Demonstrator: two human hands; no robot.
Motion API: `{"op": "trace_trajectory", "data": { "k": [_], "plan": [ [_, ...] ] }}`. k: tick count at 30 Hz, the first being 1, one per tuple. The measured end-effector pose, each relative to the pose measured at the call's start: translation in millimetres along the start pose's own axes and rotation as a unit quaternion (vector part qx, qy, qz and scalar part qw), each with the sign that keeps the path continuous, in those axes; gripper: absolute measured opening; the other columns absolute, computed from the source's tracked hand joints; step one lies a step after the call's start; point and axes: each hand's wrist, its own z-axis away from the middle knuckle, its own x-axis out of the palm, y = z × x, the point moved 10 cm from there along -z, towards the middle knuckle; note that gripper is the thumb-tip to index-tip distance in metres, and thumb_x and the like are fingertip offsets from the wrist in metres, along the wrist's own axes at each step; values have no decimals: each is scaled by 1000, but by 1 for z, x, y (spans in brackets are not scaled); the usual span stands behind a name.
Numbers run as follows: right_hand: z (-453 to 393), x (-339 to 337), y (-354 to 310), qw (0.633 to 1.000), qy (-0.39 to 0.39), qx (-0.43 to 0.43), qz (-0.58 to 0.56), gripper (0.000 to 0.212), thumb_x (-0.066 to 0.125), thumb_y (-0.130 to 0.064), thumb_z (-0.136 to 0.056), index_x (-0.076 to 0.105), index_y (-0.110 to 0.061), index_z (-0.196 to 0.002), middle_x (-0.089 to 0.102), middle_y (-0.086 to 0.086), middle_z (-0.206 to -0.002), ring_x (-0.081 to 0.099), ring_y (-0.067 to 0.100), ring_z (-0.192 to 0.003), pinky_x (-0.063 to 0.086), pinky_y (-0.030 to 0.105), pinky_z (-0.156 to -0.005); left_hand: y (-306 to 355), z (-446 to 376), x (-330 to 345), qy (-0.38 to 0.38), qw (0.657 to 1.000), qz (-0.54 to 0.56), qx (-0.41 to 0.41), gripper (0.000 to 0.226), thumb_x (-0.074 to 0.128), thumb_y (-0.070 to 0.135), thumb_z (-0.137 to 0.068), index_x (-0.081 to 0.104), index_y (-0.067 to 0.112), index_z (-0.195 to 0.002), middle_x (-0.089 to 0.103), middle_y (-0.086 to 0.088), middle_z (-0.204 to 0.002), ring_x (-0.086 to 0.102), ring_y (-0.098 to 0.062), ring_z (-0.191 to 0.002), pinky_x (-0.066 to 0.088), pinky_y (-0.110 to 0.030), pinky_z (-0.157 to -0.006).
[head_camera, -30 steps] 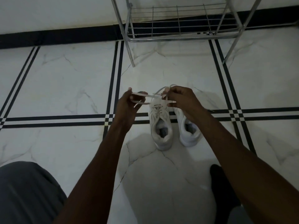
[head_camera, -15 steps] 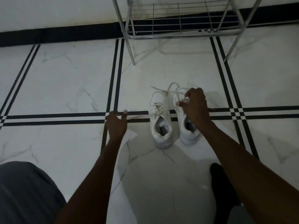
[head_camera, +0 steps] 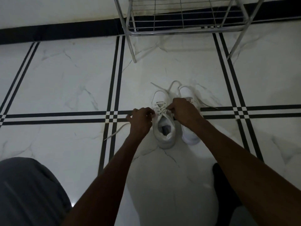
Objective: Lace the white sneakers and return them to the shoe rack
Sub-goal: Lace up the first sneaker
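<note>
Sneakers [head_camera: 164, 128] sit on open floor [head_camera: 65, 79], rack [head_camera: 184, 28] beyond, well apart.

Home entryway: shoe rack [head_camera: 184, 28], marble floor [head_camera: 68, 75]

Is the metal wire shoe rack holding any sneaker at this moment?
Its visible shelf is empty: the metal wire shoe rack shows bare wires, and both white sneakers stand on the floor.

Floor [head_camera: 65, 75]: white marble-pattern tile with grey veining, divided by paired black inlay stripes [head_camera: 117, 75] that cross in a checkered intersection [head_camera: 111, 115]. Skirting: a black band [head_camera: 57, 31] runs along the base of a pale wall [head_camera: 57, 8]. Lighting: dim, with soft shadows cast on the tile and a small bright reflection near the bottom edge.
</note>
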Motion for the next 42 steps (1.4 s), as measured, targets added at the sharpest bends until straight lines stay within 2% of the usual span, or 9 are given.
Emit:
{"op": "trace_trajectory", "data": {
  "k": [3, 7, 11, 15, 18, 22, 30, 35, 42],
  "plan": [
    [7, -12, 4, 998, 53, 24, 11, 26, 70, 0, -80, 79, -14, -99, 76, 5, -99, 73, 23, -87, 51, 26, -71, 20, 10, -16, 48, 975, -195, 96, 54, 57, -7, -71, 75, 25, -111, 69, 2, -108, 50, -32, -114, 26, -52, -100],
    [20, -17, 6, 990, 83, 51, 99, 17, 64, -7, -85, 78, -14, -93, 74, 13, -95, 67, 29, -91, 53, 33, -75, 9, 15, -21, 88, 955, -265, 99, 47, 62, -14, -59, 74, 19, -91, 67, -1, -89, 54, -35, -102, 30, -52, -94],
    [23, -14, -3, 981, 72, 61, 167, 19, 57, -12, -92, 75, -10, -88, 74, 14, -91, 68, 29, -93, 53, 39, -81, 1, 20, -14, 69, 970, -228, 52, 45, 57, -12, -65, 71, 19, -95, 66, 1, -95, 50, -33, -111, 24, -52, -98],
    [14, -6, -4, 995, 21, 12, 95, 17, 57, -10, -88, 71, -11, -77, 74, 11, -81, 68, 29, -80, 49, 38, -78, 6, 16, -13, 44, 984, -167, 45, 47, 54, -10, -72, 67, 19, -108, 67, 3, -105, 47, -30, -122, 18, -52, -102],
    [13, -5, -11, 997, 19, -12, 80, 17, 58, -7, -86, 72, -16, -84, 75, 6, -89, 69, 27, -88, 42, 39, -87, 17, 13, -11, 23, 987, -146, 63, 52, 50, -9, -77, 65, 22, -116, 70, 2, -102, 48, -28, -124, 15, -53, -107],
    [11, -4, -10, 994, 31, -9, 109, 20, 59, -8, -88, 74, -19, -93, 76, 3, -98, 68, 27, -98, 37, 42, -99, 30, 12, -14, 47, 981, -165, 92, 36, 52, -5, -85, 70, 22, -101, 73, 3, -93, 54, -28, -120, 14, -57, -111],
    [20, 18, -9, 976, -11, -46, 213, 34, 51, -5, -88, 71, -23, -109, 63, 7, -108, 58, 31, -107, 35, 49, -100, 17, 11, -16, 74, 960, -249, 104, 28, 62, 3, -72, 73, 26, -84, 71, 8, -73, 63, -21, -104, 17, -61, -114],
    [19, 29, -2, 971, 4, -24, 240, 23, 58, -9, -80, 71, -17, -97, 59, 8, -104, 53, 39, -107, 46, 52, -88, 13, 12, -17, 84, 955, -265, 100, 20, 65, 9, -74, 71, 27, -81, 68, 9, -70, 63, -18, -93, 21, -59, -113],
    [29, 21, -22, 967, 15, -15, 255, 17, 57, -5, -85, 70, -8, -96, 65, 13, -106, 54, 36, -108, 37, 49, -98, 1, 16, -20, 83, 985, -150, 26, 16, 64, 12, -80, 71, 25, -77, 69, 7, -69, 69, -19, -83, 23, -64, -116]
  ]
}}
